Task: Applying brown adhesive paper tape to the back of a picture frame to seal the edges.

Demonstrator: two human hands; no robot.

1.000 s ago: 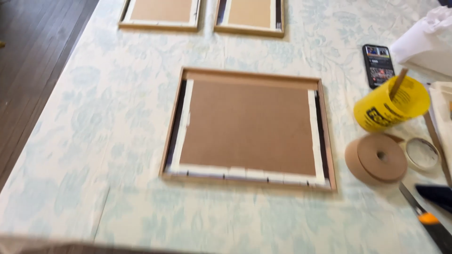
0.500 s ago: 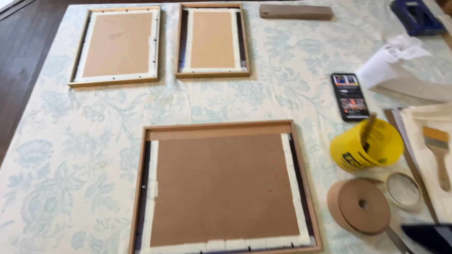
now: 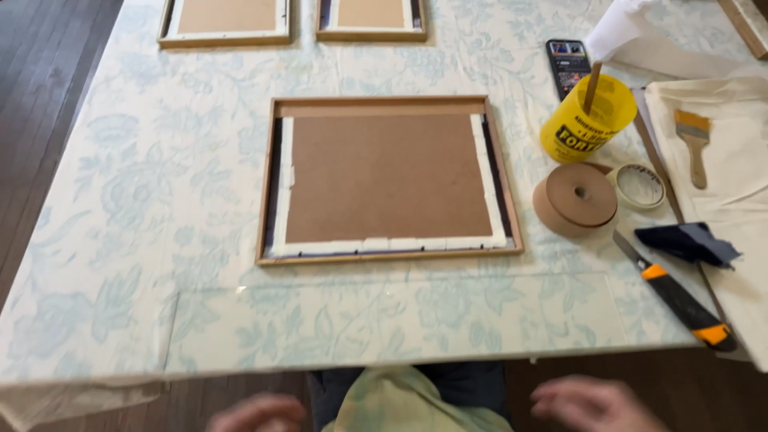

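Left hand (image 3: pixel 258 414) and right hand (image 3: pixel 596 402): both blurred below the tabletop (image 3: pixel 120 240) edge, holding nothing; fingers loosely spread.
Nearest item: picture frame (image 3: pixel 390 178), face down, backing board edged with white tape, centred.
Handling advice: steady both frame sides before working.
Right side: brown tape roll (image 3: pixel 576 198), utility knife (image 3: pixel 676 294).

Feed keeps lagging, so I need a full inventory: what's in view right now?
large frame: 1, wood, face down, table centre
small frames: 2, wood, far edge
phone: 1, black, right of centre
tub: 1, yellow, stick inside, beside phone
paper tape roll: 1, brown, right of large frame
clear tape roll: 1, beside brown roll
knife: 1, orange-black, near right edge
dark cloth: 1, blue, right
brush: 1, on cream sheet
tablecloth: 1, floral
left hand: blurred, below table edge
right hand: blurred, below table edge
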